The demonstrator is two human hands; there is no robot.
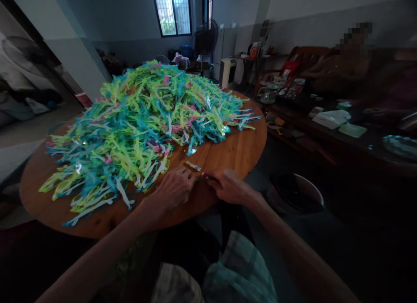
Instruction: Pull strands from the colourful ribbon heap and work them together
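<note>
Held a small, dark, red-tipped thing (205, 175) pinched in the right hand (224, 184), maybe to steady it, over the round brown wooden surface (243, 148) near heaped blue-and-yellow-green strips (143, 116). Couldn't tell the grip of the left hand (176, 185).

Your two hands work close together at the near edge of a round wooden table (236, 148). Right hand (228, 185): fingertips pinching a small red-tipped piece (204, 175), its far end too blurred to read. Left hand (176, 185): fingers curled, just beside; you can't see what, if anything, sits in them. A short pale strip (193, 166) lies just beyond both. Large heap of blue, yellow-green, white and pink strips (146, 116) covers much of the tabletop. Round bin (309, 185) on your right; barred window (173, 14) far back
</note>
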